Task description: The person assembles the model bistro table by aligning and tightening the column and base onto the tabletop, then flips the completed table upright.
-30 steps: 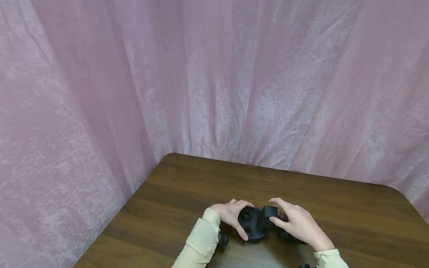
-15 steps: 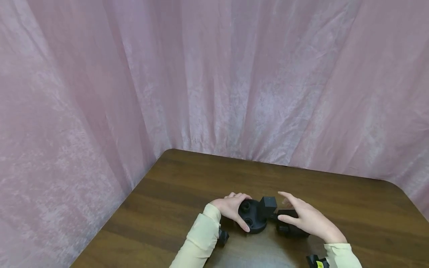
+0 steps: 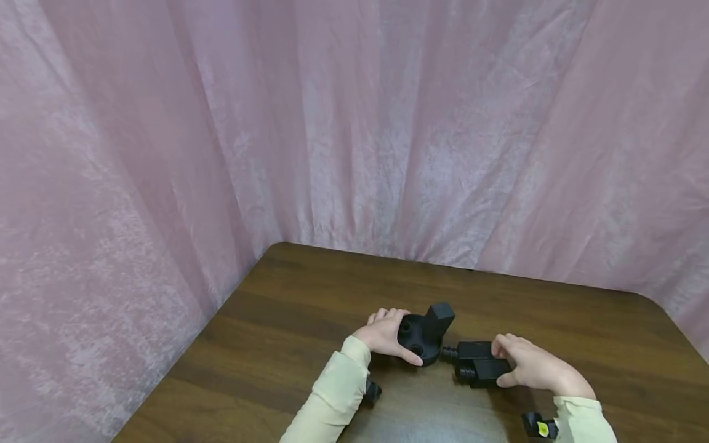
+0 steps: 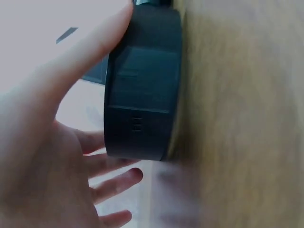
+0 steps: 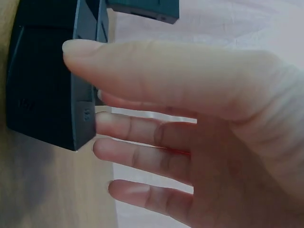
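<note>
My left hand (image 3: 384,335) grips the left rim of a round black base (image 3: 416,355) with round sockets in its top, thumb on the near side. A black rectangular leg (image 3: 439,318) stands up, tilted, from the base's right side. To the right, two black legs with threaded ends lie side by side, a far one (image 3: 474,349) and a near one (image 3: 488,371). My right hand (image 3: 534,367) is at their right ends, fingers on the far leg and thumb on the near one. In the right wrist view the thumb (image 5: 85,50) touches a leg's edge.
A brown wooden table (image 3: 299,289) lies under everything, its far edge meeting a pink velvet curtain (image 3: 354,123). A black wrist device (image 3: 371,392) sits by the left sleeve, and another (image 3: 538,426) by the right sleeve.
My right hand has left the upright leg and moved right, down to the two lying legs. The left hand keeps its grip; base and upright leg now tilt differently.
</note>
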Demonstrator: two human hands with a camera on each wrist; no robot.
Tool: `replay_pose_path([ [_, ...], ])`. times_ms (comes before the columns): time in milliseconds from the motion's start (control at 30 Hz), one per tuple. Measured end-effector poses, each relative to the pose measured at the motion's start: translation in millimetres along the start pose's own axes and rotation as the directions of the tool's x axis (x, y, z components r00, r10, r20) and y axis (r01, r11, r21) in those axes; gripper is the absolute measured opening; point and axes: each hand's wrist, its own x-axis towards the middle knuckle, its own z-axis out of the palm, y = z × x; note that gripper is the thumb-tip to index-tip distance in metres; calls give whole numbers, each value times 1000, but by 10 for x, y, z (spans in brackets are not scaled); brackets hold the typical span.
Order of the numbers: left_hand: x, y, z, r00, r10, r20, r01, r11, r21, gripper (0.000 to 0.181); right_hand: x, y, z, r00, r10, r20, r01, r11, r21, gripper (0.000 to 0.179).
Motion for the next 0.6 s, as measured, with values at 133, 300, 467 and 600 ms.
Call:
replay_pose_path([
  [133,-13,-12,7,999,25,22,-25,1000,6,103,20,2,18,1000,16,26,-17,999,43,44],
  [300,-33,-83,-25,992,103,72,-103,995,0,107,30,36,53,996,50,70,-57,993,107,56],
  [467,-48,-122,-75,988,126,90,-121,991,-63,105,18,97,65,996,-4,90,-8,992,129,63],
  [600,-45,-125,-101,991,111,75,-100,985,-141,104,-12,102,-3,992,-76,101,61,987,150,55],
])
